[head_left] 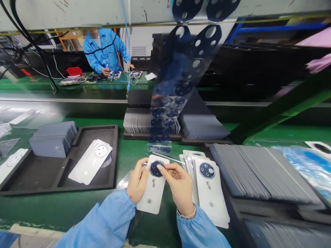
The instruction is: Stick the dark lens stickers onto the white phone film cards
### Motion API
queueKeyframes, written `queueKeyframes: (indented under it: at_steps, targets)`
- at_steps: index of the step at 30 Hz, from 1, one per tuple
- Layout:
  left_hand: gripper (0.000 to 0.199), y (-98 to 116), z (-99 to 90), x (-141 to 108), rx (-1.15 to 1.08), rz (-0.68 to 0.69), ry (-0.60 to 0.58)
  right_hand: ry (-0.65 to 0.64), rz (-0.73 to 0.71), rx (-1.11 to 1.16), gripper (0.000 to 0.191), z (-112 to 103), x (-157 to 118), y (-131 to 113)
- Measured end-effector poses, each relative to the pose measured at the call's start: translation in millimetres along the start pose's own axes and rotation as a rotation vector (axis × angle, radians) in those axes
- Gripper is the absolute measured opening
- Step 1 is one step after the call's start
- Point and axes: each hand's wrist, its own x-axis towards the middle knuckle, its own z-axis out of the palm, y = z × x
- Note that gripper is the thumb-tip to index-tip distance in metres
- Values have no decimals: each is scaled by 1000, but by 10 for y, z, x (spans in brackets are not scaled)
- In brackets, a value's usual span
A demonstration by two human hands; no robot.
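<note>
My left hand [138,181] is closed on the left edge of a white phone back cover [150,198], which lies flat over the green bench. Near the cover's top sits a dark blue camera sticker [155,168] with round holes. My right hand [179,182] pinches thumb and fingers at the right edge of that sticker, covering part of it. Just right of my right hand is a stack of similar white covers [212,193]; the top one bears a dark octagonal camera piece [207,170].
A clear strip of dark stickers [169,103] hangs ahead of my hands. To the left, a black tray [117,155] holds white covers [89,165] and grey sheets [53,137]. Grey panels [261,168] stand in rows at right. Across the bench sits a person in blue [103,51].
</note>
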Motion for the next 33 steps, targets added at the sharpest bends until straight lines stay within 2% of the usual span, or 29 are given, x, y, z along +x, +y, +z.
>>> queueKeyframes:
  at_steps: [13,25,33]
  targets:
    - [43,30,5,5,-43,-44,26,-11,50,48,28,11,10,25]
    - [37,-42,-5,-5,15,-1,20,8,7,9,26,23,-1,9]
    - [40,-9,1,-7,18,-2,23,15,1,-1,27,26,6,33]
